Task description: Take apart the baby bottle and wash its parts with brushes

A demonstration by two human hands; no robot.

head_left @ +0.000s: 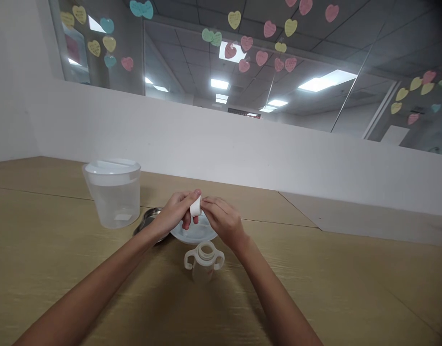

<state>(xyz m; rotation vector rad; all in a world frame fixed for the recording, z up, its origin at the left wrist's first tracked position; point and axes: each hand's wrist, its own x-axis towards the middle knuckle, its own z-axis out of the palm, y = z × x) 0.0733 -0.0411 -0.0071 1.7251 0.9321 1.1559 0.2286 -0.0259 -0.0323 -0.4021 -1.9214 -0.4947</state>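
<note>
A white bottle collar ring (195,206) is in my left hand (178,209), its thumb on top and fingers curled beneath. My right hand (225,222) meets it from the right, fingertips pinched together at the ring's open side. Whatever small part those fingertips grip is hidden. Just below my hands stands an open baby bottle (203,269) with two side handles, upright on the table. Behind it, under my hands, sits a bowl of clear liquid (194,236), partly covered by them.
A lidded clear plastic jug (116,202) stands at the left on the wooden table (314,288). A metal kidney tray (146,222) lies beside the bowl, partly behind my left forearm. A white wall (221,144) rises behind the table, below a window with heart-shaped notes.
</note>
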